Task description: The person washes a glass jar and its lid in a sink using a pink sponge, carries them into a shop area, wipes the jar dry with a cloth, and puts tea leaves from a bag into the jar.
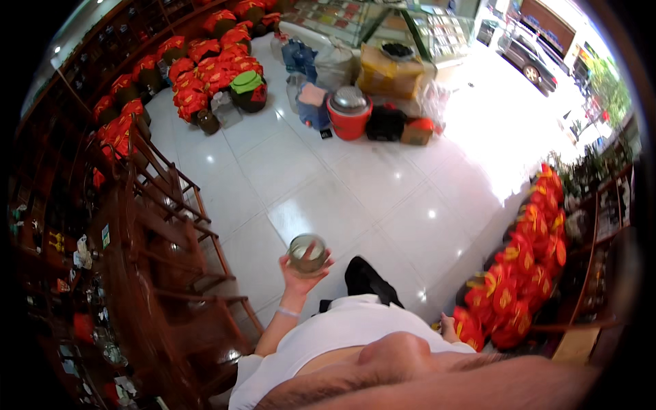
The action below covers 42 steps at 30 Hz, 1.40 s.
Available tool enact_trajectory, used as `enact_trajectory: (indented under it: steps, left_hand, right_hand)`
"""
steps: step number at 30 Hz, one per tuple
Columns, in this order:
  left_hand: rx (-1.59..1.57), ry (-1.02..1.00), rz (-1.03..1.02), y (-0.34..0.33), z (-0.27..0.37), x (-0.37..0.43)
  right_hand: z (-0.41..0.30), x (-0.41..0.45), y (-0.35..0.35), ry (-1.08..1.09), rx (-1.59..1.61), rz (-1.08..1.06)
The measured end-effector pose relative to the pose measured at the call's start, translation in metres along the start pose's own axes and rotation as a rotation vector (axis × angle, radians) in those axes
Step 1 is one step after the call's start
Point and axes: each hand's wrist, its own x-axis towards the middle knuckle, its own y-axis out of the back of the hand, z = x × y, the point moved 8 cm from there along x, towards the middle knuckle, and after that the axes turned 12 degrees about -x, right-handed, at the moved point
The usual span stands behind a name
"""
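Note:
My left hand [302, 277] is wrapped around a round glass jar [307, 253], held out in front of my body over the tiled floor [333, 189]. The jar looks greenish and see-through; whether anything is in it I cannot tell. A pale band circles that wrist. Low on the right, my right hand [448, 324] shows only in part beside my white shirt, close to the red-covered jars [505, 297]. Its fingers are too small and hidden to read. One black shoe [366, 277] shows below the shirt.
Dark wooden chairs [189, 241] line the left side. Dark jars with red cloth covers [225, 66] stand at the upper left. Beyond the floor are a red bucket with a metal lid [349, 115], a taped carton [389, 74] and a glass display counter [328, 23]. Outside stands a parked car [528, 56].

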Motion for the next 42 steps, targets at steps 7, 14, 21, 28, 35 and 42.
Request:
enact_trajectory:
  steps: [7,14,21,28,35,42]
  left_hand:
    - [0.081,-0.452,0.072,-0.027,0.132,0.043]
    - [-0.126,-0.761,0.082,-0.023,0.261,0.105]
    - [-0.063,-0.738,-0.009,-0.091,0.388,0.267]
    - [-0.087,-0.73,0.021,-0.1,0.476,0.399]
    - [-0.231,-0.86,0.249,-0.074,0.541,0.514]
    - [-0.356,-0.898,0.395,-0.034,0.584,0.606]
  right_hand:
    - [-0.555,0.043,-0.126,0.559,-0.45,-0.351]
    - [-0.985,-0.109,-0.228,1.418,-0.102,0.056]
    - [-1.168,-0.161,-0.331,1.113,-0.118,-0.56]
    - [-1.31,-0.092,-0.459,0.721,0.051,-0.768]
    - [-1.424,0.0,-0.634,0.497,0.072,-0.777]
    - [-1.494,0.025,-0.708,0.249,0.188,-0.734]
